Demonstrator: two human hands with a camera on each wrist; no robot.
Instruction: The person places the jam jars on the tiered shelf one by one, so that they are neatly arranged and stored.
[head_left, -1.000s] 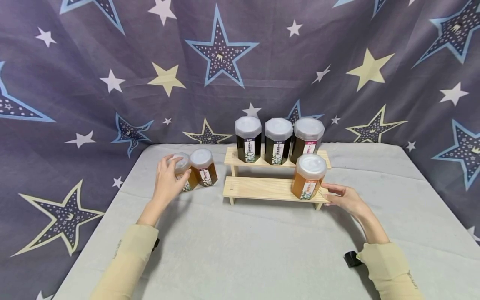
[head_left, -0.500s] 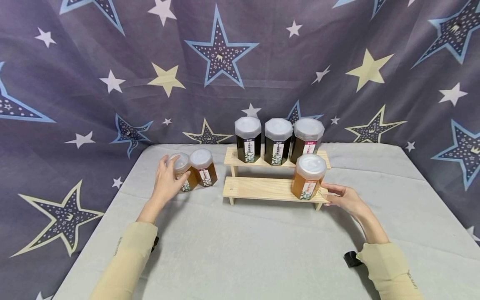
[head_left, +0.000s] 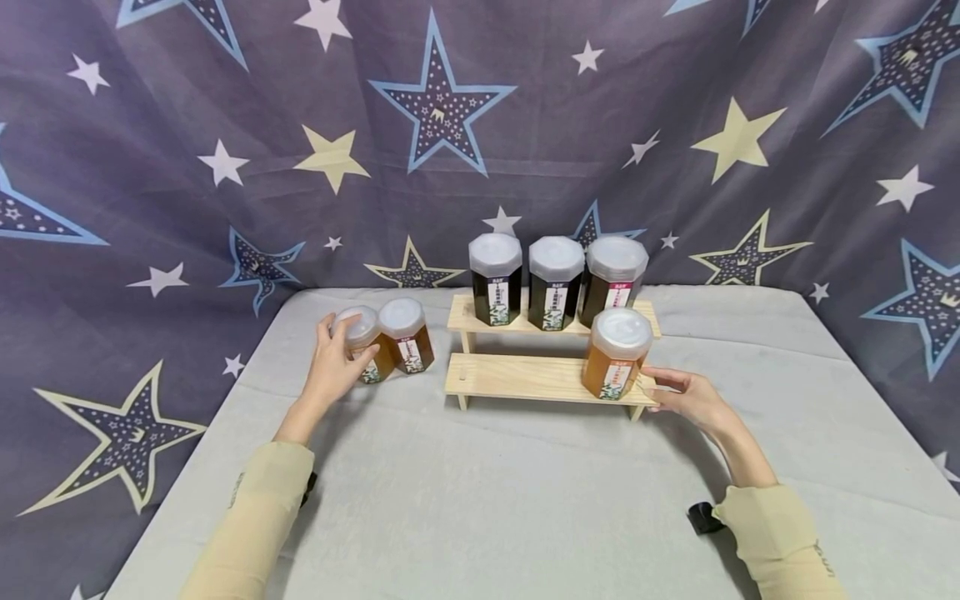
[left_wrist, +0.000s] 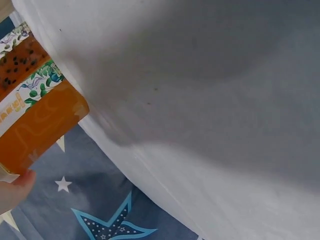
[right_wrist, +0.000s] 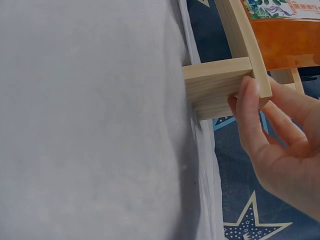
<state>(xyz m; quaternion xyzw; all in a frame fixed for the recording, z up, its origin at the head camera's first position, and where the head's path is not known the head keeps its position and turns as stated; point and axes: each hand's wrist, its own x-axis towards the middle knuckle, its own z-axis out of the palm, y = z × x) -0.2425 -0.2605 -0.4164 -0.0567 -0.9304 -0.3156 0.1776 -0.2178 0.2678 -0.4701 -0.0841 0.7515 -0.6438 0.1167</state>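
Though wide, left grip point(head_left: 332, 367) around leftmost amber jar point(head_left: 382, 358), right grip point(head_left: 693, 400) a narrow pinch on lower shelf point(head_left: 517, 377)

From here I see a pale cream left sleeve point(head_left: 247, 517) and a matching right sleeve point(head_left: 780, 542), both with wide cuffs point(head_left: 771, 518) and small dark lettering point(head_left: 236, 490) I can't read. A black fitting point(head_left: 703, 518) shows beside each cuff; the left hand point(head_left: 332, 365) and right hand point(head_left: 697, 402) are bare.
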